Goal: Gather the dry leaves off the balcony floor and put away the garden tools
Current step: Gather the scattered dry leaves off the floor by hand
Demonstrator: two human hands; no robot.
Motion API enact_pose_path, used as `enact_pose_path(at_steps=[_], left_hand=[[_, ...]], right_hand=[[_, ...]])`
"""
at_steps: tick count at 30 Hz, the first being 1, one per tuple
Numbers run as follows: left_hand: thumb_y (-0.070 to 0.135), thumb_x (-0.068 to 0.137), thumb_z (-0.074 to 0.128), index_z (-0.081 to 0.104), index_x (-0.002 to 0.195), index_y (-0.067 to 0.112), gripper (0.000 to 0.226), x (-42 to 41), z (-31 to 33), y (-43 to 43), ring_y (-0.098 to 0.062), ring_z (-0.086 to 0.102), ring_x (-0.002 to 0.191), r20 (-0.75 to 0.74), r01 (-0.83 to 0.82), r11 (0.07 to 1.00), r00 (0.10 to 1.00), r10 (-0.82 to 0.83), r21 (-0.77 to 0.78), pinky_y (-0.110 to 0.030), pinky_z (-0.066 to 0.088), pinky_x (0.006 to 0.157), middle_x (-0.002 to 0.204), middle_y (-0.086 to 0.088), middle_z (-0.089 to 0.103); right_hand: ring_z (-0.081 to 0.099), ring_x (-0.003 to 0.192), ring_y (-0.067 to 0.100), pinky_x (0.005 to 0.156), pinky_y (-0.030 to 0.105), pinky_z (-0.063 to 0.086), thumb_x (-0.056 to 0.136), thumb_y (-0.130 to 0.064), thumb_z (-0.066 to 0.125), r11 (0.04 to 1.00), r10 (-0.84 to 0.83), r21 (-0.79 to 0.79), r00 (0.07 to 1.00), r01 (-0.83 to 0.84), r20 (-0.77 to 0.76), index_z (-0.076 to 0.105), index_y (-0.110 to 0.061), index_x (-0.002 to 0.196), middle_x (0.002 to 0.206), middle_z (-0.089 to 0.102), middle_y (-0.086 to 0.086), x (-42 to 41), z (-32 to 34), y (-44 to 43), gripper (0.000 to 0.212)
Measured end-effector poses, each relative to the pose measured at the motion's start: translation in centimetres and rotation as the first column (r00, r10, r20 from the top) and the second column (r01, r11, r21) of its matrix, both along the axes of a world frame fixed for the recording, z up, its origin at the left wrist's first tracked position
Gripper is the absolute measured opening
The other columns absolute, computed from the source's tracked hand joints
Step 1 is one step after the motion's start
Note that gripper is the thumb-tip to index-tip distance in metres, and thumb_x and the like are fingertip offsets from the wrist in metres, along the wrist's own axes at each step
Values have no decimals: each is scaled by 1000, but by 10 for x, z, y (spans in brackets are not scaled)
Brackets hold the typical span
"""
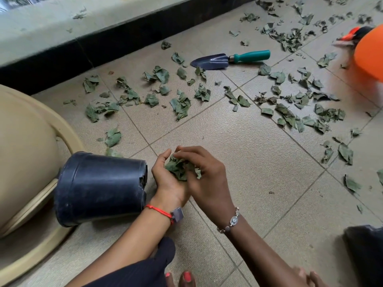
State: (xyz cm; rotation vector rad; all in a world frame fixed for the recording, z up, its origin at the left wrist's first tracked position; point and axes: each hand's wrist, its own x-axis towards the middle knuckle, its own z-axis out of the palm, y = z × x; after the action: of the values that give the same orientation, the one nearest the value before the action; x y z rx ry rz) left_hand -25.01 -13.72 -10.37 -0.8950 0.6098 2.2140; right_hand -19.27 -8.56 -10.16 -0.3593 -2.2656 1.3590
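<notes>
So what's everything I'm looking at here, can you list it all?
Scattered leaves: many, dull green, across the floor tiles.
Handful of leaves: one, green, between both hands.
Trowel: one, dark blade, teal handle, on the floor near the wall.
Pot: one, black, on its side left of the hands.
Plastic furniture: one, beige, far left.
Orange object: one, blurred, right edge.
Floor: beige tiles.
Left hand: cupped under the handful, red thread on wrist.
Right hand: fingers curled over the handful, silver bracelet on wrist.

home balcony, tiled floor (238, 154), trowel (230, 58), leaves (180, 104)
</notes>
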Motion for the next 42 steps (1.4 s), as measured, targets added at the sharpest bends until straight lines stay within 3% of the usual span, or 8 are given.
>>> enact_pose_path(at_steps=[7, 11, 16, 21, 25, 34, 37, 42], left_hand=[[26, 91, 45, 63, 64, 7, 37, -2, -4, -3, -15, 59, 50, 14, 9, 998, 1000, -10, 60, -20, 50, 59, 58, -5, 62], [28, 91, 45, 64, 52, 8, 47, 0, -6, 0, -16, 61, 49, -17, 50, 999, 999, -49, 21, -23, 48, 64, 55, -4, 61], [25, 75, 47, 46, 67, 16, 12, -6, -7, -3, -12, 46, 47, -105, 87, 987, 992, -73, 138, -22, 40, 55, 61, -1, 52], [25, 88, 40, 42, 66, 17, 23, -7, -13, -7, -10, 40, 46, -102, 43, 988, 994, -28, 146, -21, 33, 58, 61, 0, 47], [24, 83, 42, 43, 63, 15, 23, -6, -11, -5, -10, 38, 45, -105, 27, 984, 994, -9, 174, -20, 33, 56, 60, 0, 45], [26, 91, 37, 43, 64, 15, 30, -6, -13, -1, -9, 37, 45, -89, 30, 984, 996, -15, 173, -19, 38, 48, 61, 0, 44], [24, 88, 39, 43, 65, 15, 24, -4, -14, 0, -10, 36, 47, -90, 26, 987, 996, -12, 161, -21, 35, 53, 62, 0, 44], [19, 74, 44, 46, 57, 13, 18, 1, -12, 6, -11, 37, 46, -99, 43, 986, 995, -27, 162, -22, 33, 56, 57, -2, 44]], right_hand=[[60, 111, 12, 97, 22, 45, 65, 16, 37, 903, 120, -419, 992, -98, 26, 62, -14, 107, 110, 65, 4, 0, 13, 10, 56], [62, 108, 9, 97, 27, 47, 80, 19, 44, 922, 200, -352, 977, -159, 81, 64, -9, 110, 111, 67, 4, 2, 14, 13, 46], [66, 95, 6, 87, 20, 51, 81, 17, 55, 903, -178, -387, 983, 185, 53, 68, -8, 98, 99, 70, 0, 6, 17, 40, 33], [63, 100, 17, 78, 10, 47, 88, -6, 56, 990, -134, 78, 926, 113, 354, 63, -17, 116, 108, 62, -12, 33, -17, 49, 31], [48, 126, 11, 103, 27, 40, 92, -26, 41, 874, -56, 466, 923, -139, 380, 62, -15, 121, 132, 55, -3, 48, -45, 27, 38], [57, 69, 18, 50, 25, 48, 82, -3, 53, 775, -105, 623, 951, -105, 292, 64, -8, 70, 73, 59, 2, 40, -43, 29, 18], [61, 68, 20, 57, 15, 44, 71, 8, 71, 878, -250, 467, 930, 100, 271, 70, -3, 70, 72, 65, 8, 29, -34, 42, 11], [67, 71, 4, 69, 15, 53, 73, 2, 72, 905, -328, -220, 926, 365, 186, 75, -14, 79, 76, 72, -3, 15, 22, 40, 18]])
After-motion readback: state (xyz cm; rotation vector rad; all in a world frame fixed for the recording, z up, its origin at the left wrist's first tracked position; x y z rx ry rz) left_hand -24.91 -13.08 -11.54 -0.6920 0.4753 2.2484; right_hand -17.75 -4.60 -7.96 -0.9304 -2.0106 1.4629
